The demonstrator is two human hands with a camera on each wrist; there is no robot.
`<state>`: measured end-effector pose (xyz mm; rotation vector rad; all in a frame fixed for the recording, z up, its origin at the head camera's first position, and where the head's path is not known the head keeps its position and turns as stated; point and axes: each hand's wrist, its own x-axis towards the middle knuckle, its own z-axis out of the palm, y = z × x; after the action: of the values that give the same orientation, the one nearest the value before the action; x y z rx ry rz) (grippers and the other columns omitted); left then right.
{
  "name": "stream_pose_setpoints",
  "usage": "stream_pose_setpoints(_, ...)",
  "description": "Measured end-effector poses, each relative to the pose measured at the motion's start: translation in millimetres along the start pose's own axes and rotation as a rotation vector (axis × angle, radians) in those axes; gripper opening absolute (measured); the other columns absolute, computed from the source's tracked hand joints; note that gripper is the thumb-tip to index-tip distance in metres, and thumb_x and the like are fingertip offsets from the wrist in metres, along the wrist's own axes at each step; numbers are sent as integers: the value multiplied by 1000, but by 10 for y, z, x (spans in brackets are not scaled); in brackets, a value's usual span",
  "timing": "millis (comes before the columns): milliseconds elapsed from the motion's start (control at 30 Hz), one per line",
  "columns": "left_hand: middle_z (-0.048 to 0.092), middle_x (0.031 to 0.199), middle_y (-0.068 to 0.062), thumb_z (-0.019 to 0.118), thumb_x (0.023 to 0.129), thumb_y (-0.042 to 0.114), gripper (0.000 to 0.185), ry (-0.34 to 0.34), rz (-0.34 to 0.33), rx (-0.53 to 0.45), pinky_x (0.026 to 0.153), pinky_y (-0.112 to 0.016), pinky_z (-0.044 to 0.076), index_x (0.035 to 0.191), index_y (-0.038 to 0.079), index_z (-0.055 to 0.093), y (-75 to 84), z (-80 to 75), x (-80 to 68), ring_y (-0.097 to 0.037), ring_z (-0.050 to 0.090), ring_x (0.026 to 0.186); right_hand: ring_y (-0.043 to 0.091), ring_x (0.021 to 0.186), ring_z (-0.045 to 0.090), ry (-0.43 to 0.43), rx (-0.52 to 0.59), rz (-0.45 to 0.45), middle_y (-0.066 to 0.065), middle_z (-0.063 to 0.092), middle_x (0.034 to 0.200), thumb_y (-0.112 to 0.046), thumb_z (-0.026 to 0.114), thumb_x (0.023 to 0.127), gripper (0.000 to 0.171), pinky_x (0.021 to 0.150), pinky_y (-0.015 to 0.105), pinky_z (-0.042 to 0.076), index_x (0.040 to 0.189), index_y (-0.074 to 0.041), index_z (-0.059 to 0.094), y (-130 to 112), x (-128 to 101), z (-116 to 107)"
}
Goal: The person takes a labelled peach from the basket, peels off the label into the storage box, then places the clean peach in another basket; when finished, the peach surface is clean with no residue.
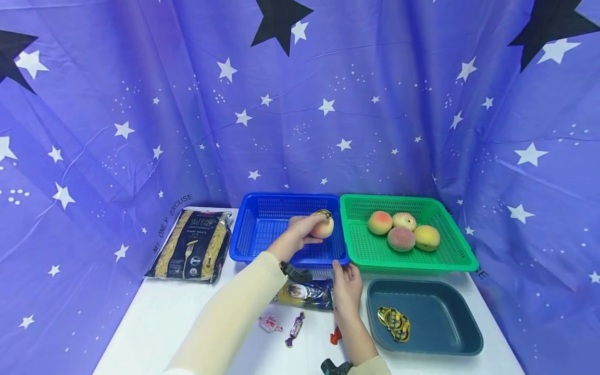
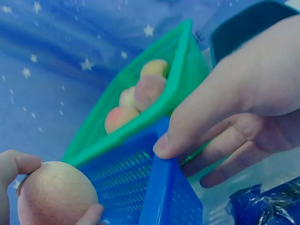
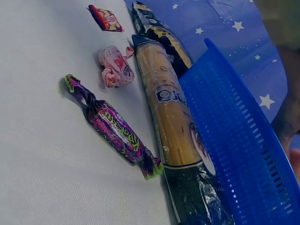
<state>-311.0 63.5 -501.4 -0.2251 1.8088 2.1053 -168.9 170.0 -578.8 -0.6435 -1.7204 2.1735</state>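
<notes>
My left hand (image 1: 300,234) reaches over the blue basket (image 1: 262,219) and holds a pale peach (image 1: 323,228) above its right side. In the left wrist view the peach (image 2: 56,194) sits between my fingertips (image 2: 11,166) at the lower left. My right hand (image 1: 347,286) grips the blue basket's near right corner, with the thumb on top of the rim (image 2: 164,197) and the fingers curled below. The green basket (image 1: 375,255) next to it holds several peaches (image 1: 401,238).
A bag of pasta (image 1: 192,245) lies left of the blue basket. A dark blue packet (image 1: 307,294), a purple candy (image 1: 295,329), a pink candy (image 1: 270,324) and a red wrapper (image 1: 335,336) lie on the white table. A teal tray (image 1: 440,323) holds gold-wrapped pieces (image 1: 395,323).
</notes>
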Motion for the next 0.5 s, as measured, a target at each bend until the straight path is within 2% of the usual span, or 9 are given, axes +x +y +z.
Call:
stream_pose_setpoints(200,69,142,-24,89,89,21,67,-118,38,-73,89,-45,70,146,-2,62,63,-118,-231,-31,83,101,47,164,37,3,-24,-5,35,41,171,-20,65,112,64,137,54,34,163,10,40,28,-7,-3)
stream_pose_setpoints(500,64,144,-18,85,93,16,57,-182,149,-171,95,-48,69,145,3,65,-10,-207,-648,-30,78,115,48,165,34,-5,-16,-1,35,38,173,-22,67,111,69,136,56,34,165,9,37,-6,-5,-18)
